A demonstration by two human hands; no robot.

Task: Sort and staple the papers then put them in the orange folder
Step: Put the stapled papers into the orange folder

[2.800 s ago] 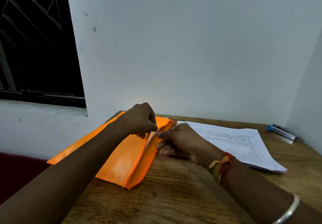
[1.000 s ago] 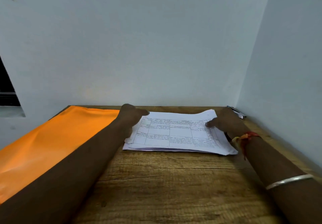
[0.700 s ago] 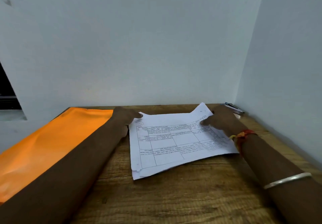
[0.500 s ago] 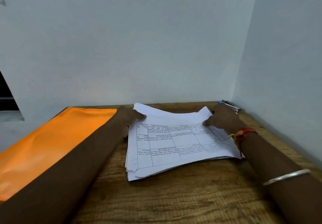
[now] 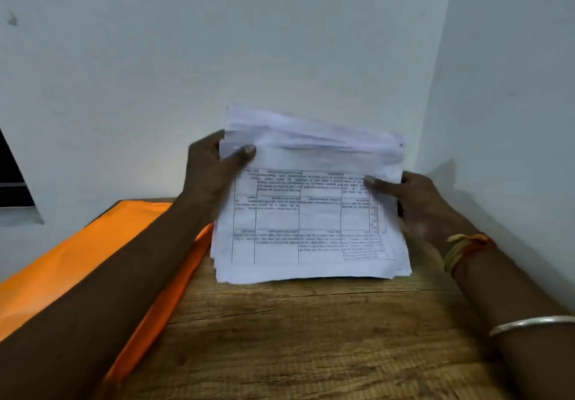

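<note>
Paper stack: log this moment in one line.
papers: tilted up | left hand: gripping | right hand: gripping | orange folder: on table

Two bare forearms seen, with left hand (image 5: 211,178) and right hand (image 5: 420,206). Right wrist wrapped by thread band (image 5: 466,248): red, orange and yellow strands, bunched and knotted, thick yellow loop laid across wrist. Bangle (image 5: 529,325) worn further up right forearm: thin, plain, silver, smooth and rounded, light caught along its upper edge. Short nail seen on left thumb (image 5: 246,152).
</note>
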